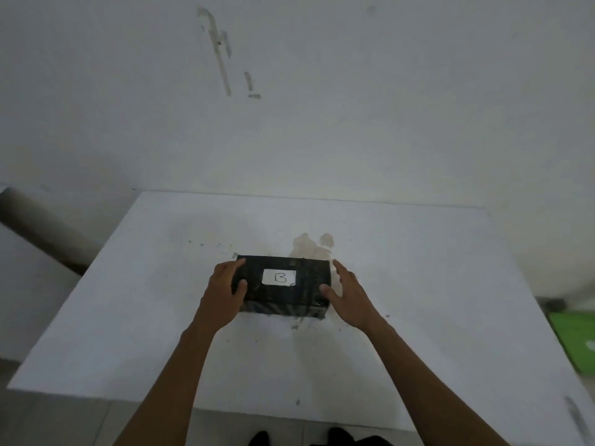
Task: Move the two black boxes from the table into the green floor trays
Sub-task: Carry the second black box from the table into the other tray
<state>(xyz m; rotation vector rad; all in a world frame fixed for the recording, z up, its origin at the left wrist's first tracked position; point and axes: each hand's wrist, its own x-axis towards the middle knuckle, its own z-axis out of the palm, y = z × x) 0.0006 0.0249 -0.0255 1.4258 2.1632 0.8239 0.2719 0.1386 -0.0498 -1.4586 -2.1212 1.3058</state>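
Presently, left hand (pixel 227 283) clamps the nine-o'clock end of the black box (pixel 283 286), thumb over its top. Box rests mid-tabletop (pixel 128 317), white label marked B up, long axis running nine to three. Right hand (pixel 346 292) is spread loose at the three-o'clock end, thumb touching, fingers not yet closed. Green tray (pixel 576 339) lies on the floor at three o'clock, nearer the right hand. Only one box visible.

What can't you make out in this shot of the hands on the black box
- Second black box: not in the head view; whether already moved is unknown.
- Green tray: cut off by the right edge, contents unseen.
- Black box far and under sides: hidden by the box itself.
- Right hand grip: unclear whether it presses the box.
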